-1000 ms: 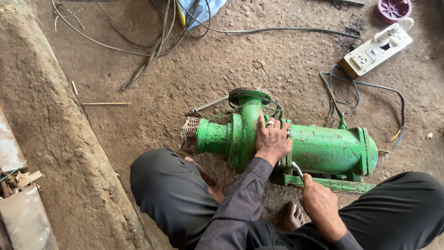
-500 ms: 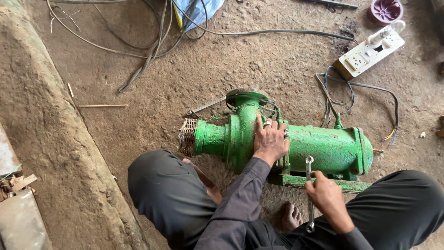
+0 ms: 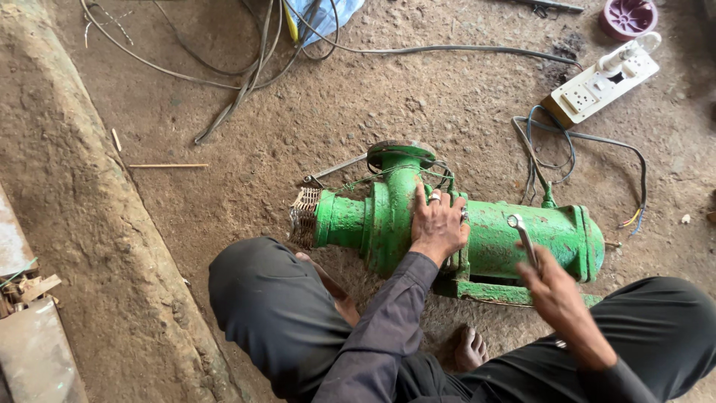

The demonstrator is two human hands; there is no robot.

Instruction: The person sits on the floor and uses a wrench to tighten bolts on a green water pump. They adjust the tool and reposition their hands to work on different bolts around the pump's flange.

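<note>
Pressing left hand (image 3: 438,226) on green pump (image 3: 537,233) — right hand (image 3: 556,292) gripping wrench (image 3: 523,239)

Green pump (image 3: 514,239): middle section hidden under the left hand (image 3: 438,224); base partly hidden behind the right hand (image 3: 556,295). Spanner (image 3: 523,239): lower shaft concealed inside the right hand's grip. Purple round object (image 3: 628,15): cut off by top edge. Blue cloth (image 3: 328,13): cut off by top edge. Cables (image 3: 246,67): far ends run out of frame. Metal sheet (image 3: 33,351): cut off at left and bottom edges.
</note>
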